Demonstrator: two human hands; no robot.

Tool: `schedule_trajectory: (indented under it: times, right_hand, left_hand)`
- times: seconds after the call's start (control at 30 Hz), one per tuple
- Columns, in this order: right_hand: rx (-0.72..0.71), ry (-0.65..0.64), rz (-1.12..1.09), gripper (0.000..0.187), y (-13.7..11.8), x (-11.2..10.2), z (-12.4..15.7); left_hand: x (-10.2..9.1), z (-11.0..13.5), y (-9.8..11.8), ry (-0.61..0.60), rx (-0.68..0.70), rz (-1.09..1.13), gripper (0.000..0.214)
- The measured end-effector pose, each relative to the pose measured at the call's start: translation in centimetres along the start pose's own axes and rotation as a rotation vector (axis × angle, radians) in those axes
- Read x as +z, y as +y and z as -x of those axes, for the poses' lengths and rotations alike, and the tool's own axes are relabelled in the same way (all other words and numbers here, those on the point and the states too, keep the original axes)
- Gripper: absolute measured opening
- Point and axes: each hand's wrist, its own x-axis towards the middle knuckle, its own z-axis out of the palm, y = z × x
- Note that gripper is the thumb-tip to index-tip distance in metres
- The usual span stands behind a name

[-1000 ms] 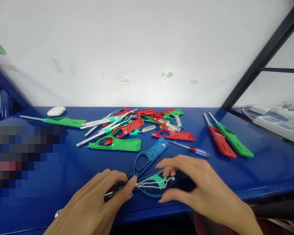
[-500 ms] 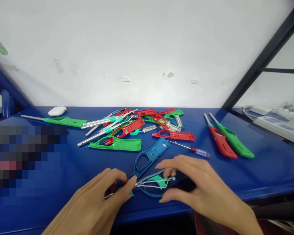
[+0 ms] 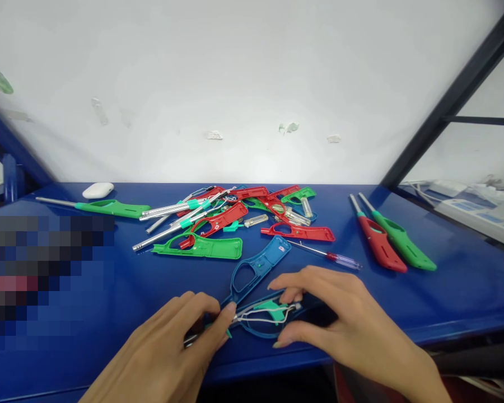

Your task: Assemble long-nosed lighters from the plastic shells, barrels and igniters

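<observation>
Near the table's front edge lies a blue lighter shell half (image 3: 260,334) with a teal trigger (image 3: 276,311) and looped white wires (image 3: 265,319) in it. My left hand (image 3: 168,348) is closed at its neck end, pinching the metal lighter tube (image 3: 190,340); the hand hides most of this tube. My right hand (image 3: 353,322) holds the wide end of the shell half, thumb on the near rim, curled fingers on the far rim. A second blue shell half (image 3: 264,263) lies just beyond, its narrow end by my left fingertips.
Behind lies a pile of red and green shell halves (image 3: 210,248), metal tubes (image 3: 163,211) and clear fuel tanks (image 3: 256,220). A screwdriver (image 3: 340,260) lies to its right. Assembled lighters (image 3: 382,246) are at right, another green lighter (image 3: 113,208) and a white case (image 3: 98,190) at left.
My left hand has shifted slightly to the right and down, with the tube tilting a little. My right hand and the loose parts look almost unchanged.
</observation>
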Motion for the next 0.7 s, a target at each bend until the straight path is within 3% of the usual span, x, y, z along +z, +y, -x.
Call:
schedule_trajectory:
  times: [0.13,0.2,0.23,0.27,0.5,0.7]
  right_hand:
    - [-0.004,0.007,0.004,0.053,0.0,0.1,0.0]
    - [-0.006,0.009,0.012,0.053,0.0,0.1,0.0]
    - [-0.012,0.007,0.016,0.053,0.0,0.1,0.0]
    - [-0.018,0.002,0.019,0.053,0.0,0.1,0.0]
    - [-0.029,-0.032,0.022,0.054,0.2,0.0,-0.1]
    - [-0.036,-0.021,0.017,0.05,0.1,0.0,-0.1]
  left_hand:
    - [0.2,-0.2,0.4,0.026,0.03,-0.013,0.051]
    - [0.2,-0.4,0.8,0.024,0.016,-0.05,0.038]
    - [0.2,-0.5,1.0,0.118,0.028,-0.078,0.033]
    - [0.2,-0.5,1.2,0.122,0.024,-0.083,0.034]
    - [0.0,-0.7,1.7,0.042,0.008,-0.064,0.037]
    - [-0.5,-1.5,1.7,0.079,0.029,0.005,0.036]
